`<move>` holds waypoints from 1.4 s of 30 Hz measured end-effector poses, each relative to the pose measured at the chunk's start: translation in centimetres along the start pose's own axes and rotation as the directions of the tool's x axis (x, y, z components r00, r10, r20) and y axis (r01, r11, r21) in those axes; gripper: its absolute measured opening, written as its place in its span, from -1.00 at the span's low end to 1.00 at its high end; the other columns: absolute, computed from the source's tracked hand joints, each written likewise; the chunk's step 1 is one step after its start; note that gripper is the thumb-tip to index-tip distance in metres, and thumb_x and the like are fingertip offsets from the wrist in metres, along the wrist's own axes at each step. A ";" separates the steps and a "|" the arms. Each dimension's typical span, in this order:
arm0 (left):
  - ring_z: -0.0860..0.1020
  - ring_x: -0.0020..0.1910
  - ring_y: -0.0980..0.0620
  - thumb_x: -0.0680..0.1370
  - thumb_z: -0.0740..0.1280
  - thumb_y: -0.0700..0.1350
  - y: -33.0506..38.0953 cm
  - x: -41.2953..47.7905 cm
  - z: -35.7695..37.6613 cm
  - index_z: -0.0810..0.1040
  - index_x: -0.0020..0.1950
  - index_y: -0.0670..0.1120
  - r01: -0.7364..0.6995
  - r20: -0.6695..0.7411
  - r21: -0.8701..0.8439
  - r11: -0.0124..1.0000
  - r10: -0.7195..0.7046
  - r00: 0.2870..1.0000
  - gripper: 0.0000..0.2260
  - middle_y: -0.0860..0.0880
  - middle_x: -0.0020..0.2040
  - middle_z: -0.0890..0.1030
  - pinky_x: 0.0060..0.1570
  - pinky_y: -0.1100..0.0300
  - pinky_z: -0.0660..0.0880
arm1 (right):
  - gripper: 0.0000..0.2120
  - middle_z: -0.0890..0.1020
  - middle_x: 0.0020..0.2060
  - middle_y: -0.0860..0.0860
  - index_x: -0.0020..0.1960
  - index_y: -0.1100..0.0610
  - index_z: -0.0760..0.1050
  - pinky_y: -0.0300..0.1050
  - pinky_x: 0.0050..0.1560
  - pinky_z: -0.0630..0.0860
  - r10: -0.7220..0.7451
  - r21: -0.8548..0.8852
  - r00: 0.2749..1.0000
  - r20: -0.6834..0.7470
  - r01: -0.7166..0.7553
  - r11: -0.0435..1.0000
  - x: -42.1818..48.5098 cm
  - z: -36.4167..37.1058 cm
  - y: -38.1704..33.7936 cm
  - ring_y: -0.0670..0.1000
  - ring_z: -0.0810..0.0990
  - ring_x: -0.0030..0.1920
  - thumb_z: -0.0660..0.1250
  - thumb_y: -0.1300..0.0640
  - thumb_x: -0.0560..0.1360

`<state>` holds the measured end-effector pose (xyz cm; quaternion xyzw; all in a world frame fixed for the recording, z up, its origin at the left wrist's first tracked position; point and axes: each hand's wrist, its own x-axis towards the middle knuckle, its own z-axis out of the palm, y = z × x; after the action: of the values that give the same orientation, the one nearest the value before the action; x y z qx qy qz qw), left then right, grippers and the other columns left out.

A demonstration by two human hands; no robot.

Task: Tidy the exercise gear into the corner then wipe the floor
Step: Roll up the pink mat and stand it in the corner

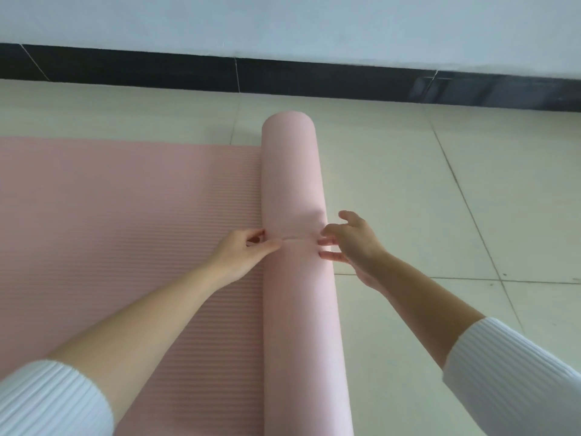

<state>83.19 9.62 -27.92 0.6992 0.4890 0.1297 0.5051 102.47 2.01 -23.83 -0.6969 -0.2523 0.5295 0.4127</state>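
Note:
A pink ribbed exercise mat (125, 231) lies flat on the floor at the left, and its right part is wound into a thick roll (292, 171) running from the far middle toward me. A thin pink band (298, 238) stretches across the top of the roll at mid-length. My left hand (242, 253) pinches the band's left end between thumb and fingers at the roll's left side. At the roll's right side my right hand (355, 243) has its fingers curled onto the band's other end.
Pale floor tiles (440, 199) spread to the right of the roll and beyond it. A black skirting strip (283, 73) runs along the foot of the white wall (283, 23) at the back.

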 end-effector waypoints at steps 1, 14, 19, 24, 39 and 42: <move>0.58 -0.09 0.22 0.49 0.39 0.04 -0.4 -0.2 -0.3 0.60 0.04 0.19 0.025 0.009 -0.038 0.999 -0.025 1.000 -0.86 0.18 -0.04 0.65 -0.15 0.41 0.40 | -0.75 0.54 -0.11 0.10 0.16 0.21 0.40 0.07 0.05 0.62 0.031 0.038 0.999 0.030 -0.032 0.999 0.2 0.8 -0.2 0.08 0.59 -0.14 0.23 0.32 0.48; 0.59 0.00 0.14 0.50 0.33 0.04 -4.1 -2.7 -7.3 0.68 -0.06 0.09 0.190 -0.184 -0.349 0.918 -0.266 0.946 -0.86 0.20 -0.11 0.67 0.04 0.08 0.51 | -0.73 0.60 0.09 -0.02 0.22 0.06 0.51 0.03 0.07 0.59 -0.079 -0.105 0.985 0.152 0.096 0.990 1.2 9.2 -2.6 -0.04 0.57 0.11 0.28 0.16 0.52; 0.60 0.02 0.13 0.41 0.41 -0.07 -6.7 -3.7 -10.0 0.58 0.17 0.12 0.211 -0.203 -0.389 0.897 -0.307 0.930 -0.67 0.11 0.02 0.64 0.04 0.08 0.56 | -0.87 0.51 -0.17 0.12 0.01 0.29 0.49 0.09 0.03 0.62 0.017 -0.007 0.978 0.208 -0.016 1.000 2.2 13.8 -2.7 0.08 0.55 -0.24 0.28 0.27 0.49; 0.54 -0.04 0.16 0.43 0.33 -0.34 -8.7 -4.8 -13.1 0.61 0.06 0.20 0.080 -0.431 -0.281 0.956 -0.200 0.880 -0.56 0.11 -0.06 0.60 -0.09 0.42 0.43 | -0.76 0.39 0.18 -0.04 0.07 -0.20 0.60 -0.11 0.19 0.32 -0.102 -0.395 0.974 0.204 0.177 0.902 2.2 18.2 -3.7 0.02 0.31 0.23 0.33 -0.05 0.41; 0.52 0.09 0.20 0.43 0.38 -0.23 -14.1 -8.1 -21.4 0.61 -0.01 0.32 0.115 -0.445 -0.337 0.935 -0.265 0.855 -0.60 0.04 0.13 0.59 0.10 0.19 0.44 | -0.29 0.38 0.18 0.02 0.30 0.14 0.30 -0.05 0.00 0.45 -0.039 -0.411 0.998 0.047 0.055 0.910 2.6 28.2 -3.9 0.09 0.50 0.11 0.56 -0.06 0.31; 0.52 -0.04 0.35 0.52 0.35 -0.06 -14.5 -8.5 -22.8 0.64 0.10 0.15 0.132 -0.439 -0.352 0.927 -0.288 0.851 -0.80 0.11 0.12 0.63 0.08 0.24 0.45 | 0.01 0.29 0.30 0.05 0.41 0.13 0.14 0.07 0.14 0.44 0.086 -0.425 0.995 0.040 -0.061 0.903 2.7 30.3 -3.5 0.15 0.36 0.31 0.53 -0.30 0.19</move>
<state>55.63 16.07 -26.96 0.4982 0.6473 0.3180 0.4813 74.94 15.32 -25.35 -0.7631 -0.3466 0.4974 0.2239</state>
